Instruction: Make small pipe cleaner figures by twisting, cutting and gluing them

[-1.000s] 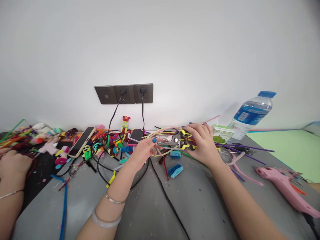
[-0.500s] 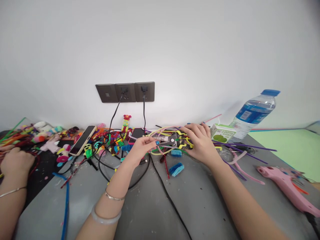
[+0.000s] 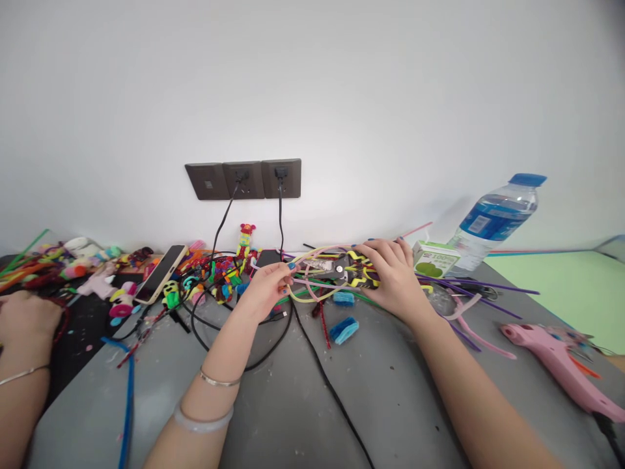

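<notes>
My left hand (image 3: 268,286) is closed in a pinch on thin pipe cleaners, just left of the pliers' tip. Pale yellow and pink pipe cleaners (image 3: 312,298) loop from there around the pliers. Palm down, my right hand (image 3: 393,270) grips the black and yellow handles of the pliers (image 3: 336,268), whose grey jaws point left. The fingertips' undersides and part of the handles are hidden. Small blue fuzzy pieces (image 3: 344,331) lie below the pliers, beside a dark red pipe cleaner (image 3: 325,326).
A green juice carton (image 3: 434,259) and a water bottle (image 3: 495,221) stand right. A pink glue gun (image 3: 561,371) lies front right. Black cables (image 3: 322,374) cross the table. Left are a phone (image 3: 161,273), fuzzy figures (image 3: 124,299) and another person's hand (image 3: 29,322).
My left hand has drawn a little left, away from the pliers' jaws. My right hand stays on the handles. The other person's hand has shifted slightly left.
</notes>
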Action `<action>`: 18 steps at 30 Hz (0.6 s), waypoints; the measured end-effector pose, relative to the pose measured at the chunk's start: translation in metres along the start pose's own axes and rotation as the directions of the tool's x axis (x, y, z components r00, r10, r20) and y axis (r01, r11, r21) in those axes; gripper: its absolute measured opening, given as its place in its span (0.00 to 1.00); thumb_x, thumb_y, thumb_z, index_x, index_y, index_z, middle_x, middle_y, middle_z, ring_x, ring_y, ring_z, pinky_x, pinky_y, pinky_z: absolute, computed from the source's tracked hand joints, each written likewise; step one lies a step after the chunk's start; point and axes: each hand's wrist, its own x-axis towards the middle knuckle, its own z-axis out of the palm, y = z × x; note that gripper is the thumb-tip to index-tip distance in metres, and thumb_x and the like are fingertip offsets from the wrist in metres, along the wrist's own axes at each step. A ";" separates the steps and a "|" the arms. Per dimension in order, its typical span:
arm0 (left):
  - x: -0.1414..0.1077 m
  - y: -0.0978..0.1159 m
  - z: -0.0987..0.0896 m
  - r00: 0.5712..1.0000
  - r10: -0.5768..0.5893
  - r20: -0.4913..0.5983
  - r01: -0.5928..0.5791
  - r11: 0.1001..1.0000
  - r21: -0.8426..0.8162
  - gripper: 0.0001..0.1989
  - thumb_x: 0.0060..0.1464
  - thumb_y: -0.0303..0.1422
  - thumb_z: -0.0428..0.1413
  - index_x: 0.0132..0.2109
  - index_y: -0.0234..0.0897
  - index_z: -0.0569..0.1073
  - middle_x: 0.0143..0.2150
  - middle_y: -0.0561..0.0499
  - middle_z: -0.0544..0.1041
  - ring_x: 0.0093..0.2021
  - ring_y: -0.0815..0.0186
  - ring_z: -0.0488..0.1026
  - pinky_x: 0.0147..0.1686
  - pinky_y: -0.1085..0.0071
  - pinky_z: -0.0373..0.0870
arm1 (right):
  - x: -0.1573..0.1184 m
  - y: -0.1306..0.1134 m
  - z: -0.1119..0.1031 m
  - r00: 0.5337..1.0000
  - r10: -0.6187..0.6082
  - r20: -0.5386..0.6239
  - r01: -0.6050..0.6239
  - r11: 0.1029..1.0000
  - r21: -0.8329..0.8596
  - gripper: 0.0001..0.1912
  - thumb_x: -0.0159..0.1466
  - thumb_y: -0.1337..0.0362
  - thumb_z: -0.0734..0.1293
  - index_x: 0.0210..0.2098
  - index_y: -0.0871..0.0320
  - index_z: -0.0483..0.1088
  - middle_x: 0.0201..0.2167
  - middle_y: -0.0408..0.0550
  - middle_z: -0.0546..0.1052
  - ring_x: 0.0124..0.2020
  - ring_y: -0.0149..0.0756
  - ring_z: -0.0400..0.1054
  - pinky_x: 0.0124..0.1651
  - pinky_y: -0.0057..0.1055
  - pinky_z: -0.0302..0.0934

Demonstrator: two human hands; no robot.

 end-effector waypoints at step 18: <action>-0.005 -0.006 0.005 0.980 -0.030 0.196 -0.011 0.978 0.207 0.18 0.45 0.43 0.67 0.37 0.33 0.79 0.44 0.40 0.82 0.31 0.66 0.78 0.24 0.76 0.62 | -0.003 0.009 0.002 0.980 0.164 -0.108 -0.163 0.986 0.021 0.30 0.56 0.63 0.67 0.58 0.51 0.59 0.50 0.55 0.70 0.52 0.56 0.63 0.60 0.57 0.48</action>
